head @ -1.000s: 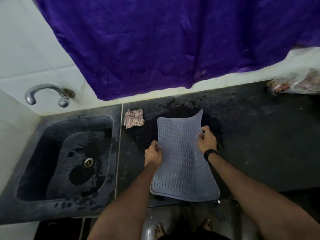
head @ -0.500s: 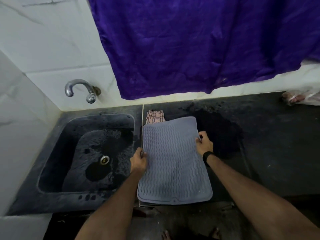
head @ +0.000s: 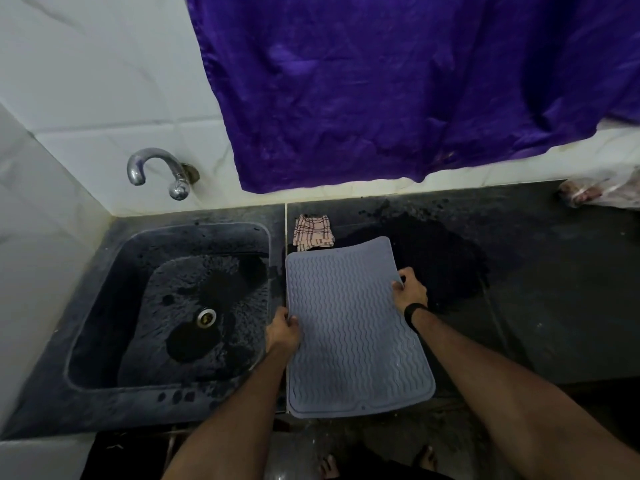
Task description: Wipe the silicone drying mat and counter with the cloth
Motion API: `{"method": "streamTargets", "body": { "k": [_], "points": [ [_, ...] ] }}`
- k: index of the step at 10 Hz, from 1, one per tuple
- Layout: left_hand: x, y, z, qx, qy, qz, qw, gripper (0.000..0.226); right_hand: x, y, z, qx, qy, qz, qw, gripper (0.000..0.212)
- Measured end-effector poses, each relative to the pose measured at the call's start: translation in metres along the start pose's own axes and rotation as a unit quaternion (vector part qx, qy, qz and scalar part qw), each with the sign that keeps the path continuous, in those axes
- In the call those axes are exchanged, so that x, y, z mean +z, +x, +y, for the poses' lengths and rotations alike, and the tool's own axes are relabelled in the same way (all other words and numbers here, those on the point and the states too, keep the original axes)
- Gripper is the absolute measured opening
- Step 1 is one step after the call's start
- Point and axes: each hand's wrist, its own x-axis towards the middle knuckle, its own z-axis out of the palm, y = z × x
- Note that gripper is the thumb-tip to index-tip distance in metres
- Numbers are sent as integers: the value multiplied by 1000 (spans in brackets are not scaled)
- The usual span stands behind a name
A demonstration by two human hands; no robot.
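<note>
Mat (head: 349, 327) pinched at side edges by left hand (head: 282, 332) and right hand (head: 410, 291); no readable writing.

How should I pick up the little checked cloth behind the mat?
Probably pinch the checked cloth in its bunched middle, coming from above. It lies crumpled and flat on the counter, so no edge stands up to grab. The mat covers its near edge, and both the left hand and right hand grip the mat.

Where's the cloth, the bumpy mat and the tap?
cloth (head: 313, 232), head view, middle of the checked fabric.
mat (head: 349, 327), head view, centre of the wavy surface.
tap (head: 156, 160), head view, top of the curved spout.
</note>
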Motion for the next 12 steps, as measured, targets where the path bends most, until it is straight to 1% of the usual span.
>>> {"method": "streamTargets", "body": {
  "k": [2,3,5,6,7,8,9,10,11,12],
  "points": [
    [4,0,0,-3,3,15,1000,22,0,10,3,10,-2,6,1000,20],
    [7,-2,-1,-20,17,20,999,25,1,12,6,23,-3,-3,1000,21],
    [8,-1,0,-33,35,41,998,24,3,18,11,25,-9,-2,1000,20],
    [12,-1,2,-48,38,55,997,25,4,17,14,26,-34,-7,999,23],
    [16,-5,7,-21,129,85,988,46,6,13,17,-67,-190,27,979,38],
    [21,-6,11,82,236,68,966,66,12,6,15,-215,-305,-26,927,60],
    [29,-4,11,125,282,-52,950,72,21,-1,14,-245,-360,-178,882,76],
    [31,-1,13,102,316,-134,934,80,23,-1,11,-195,-380,-258,867,78],
    [25,-2,17,96,323,-134,932,82,20,-4,1,-178,-384,-265,866,79],
    [13,0,30,107,317,-120,935,83,13,-6,-21,-167,-369,-259,877,81]
  ]
}}
